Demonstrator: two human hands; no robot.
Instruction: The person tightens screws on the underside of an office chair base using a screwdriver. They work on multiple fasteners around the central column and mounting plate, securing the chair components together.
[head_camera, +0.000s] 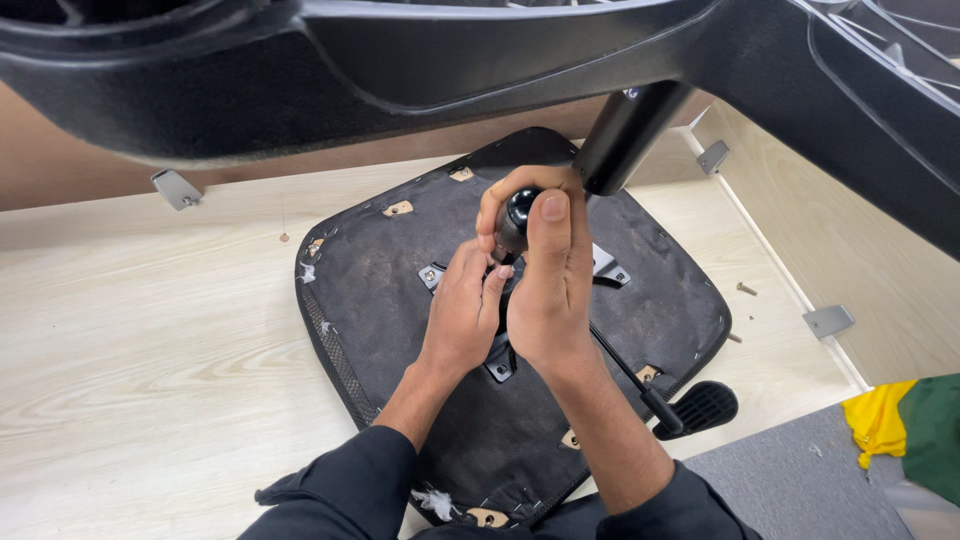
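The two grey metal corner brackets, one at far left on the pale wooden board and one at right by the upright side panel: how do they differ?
The left grey metal bracket lies at the rear edge of the pale wooden board, well away from both hands; the right grey metal bracket sits against the upright wooden side panel, nearer the camera. A loose screw lies near the right bracket only. Both are small, grey and untouched.

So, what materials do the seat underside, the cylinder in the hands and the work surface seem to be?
Seat underside: thin black fabric, matt, apparently stapled at the edge, frayed in spots.
Cylinder: probably metal with smooth black paint; its end between the right hand and left hand shines glossy.
Work surface: pale wood-grain board, likely laminate.
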